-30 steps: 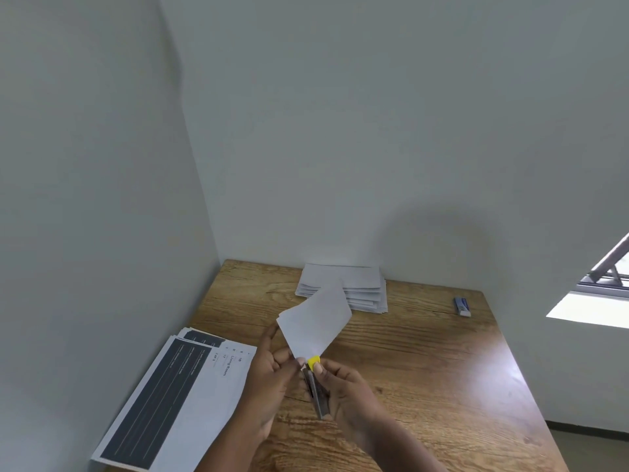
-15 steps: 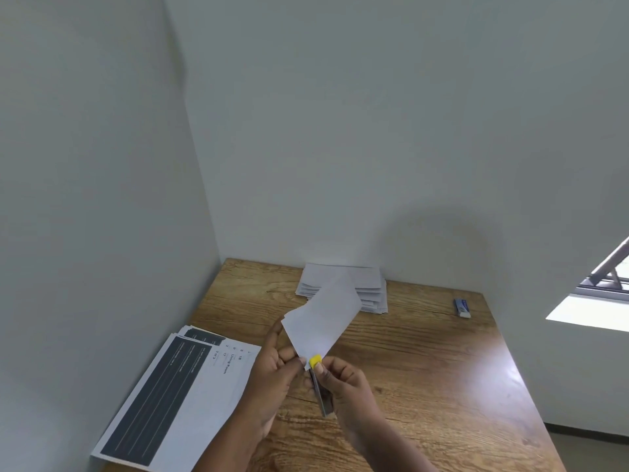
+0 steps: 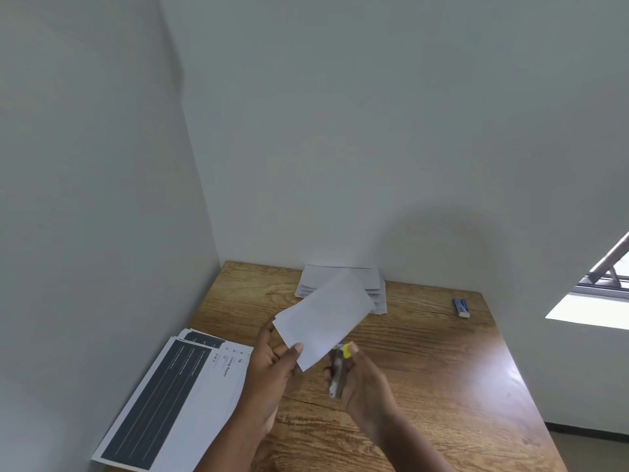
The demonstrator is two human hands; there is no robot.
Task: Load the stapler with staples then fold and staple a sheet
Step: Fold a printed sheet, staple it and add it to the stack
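left hand (image 3: 272,366) pinches folded sheet (image 3: 323,318) at near corner, held above table (image 3: 442,369). right hand (image 3: 364,379) curled round small stapler (image 3: 337,373), nose at sheet's lower edge. judged: sheet light, limp, creases easily; hold close to stapling point. stapler rigid, small; grip mid-body.

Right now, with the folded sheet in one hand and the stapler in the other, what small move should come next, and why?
Probably squeeze the stapler shut. The left hand pinches the folded sheet by its lower edge, and the sheet's near corner sits by the stapler's yellow tip, gripped in the right hand. Whether the corner is fully inside the mouth is unclear, so a slight nudge inward may come first.
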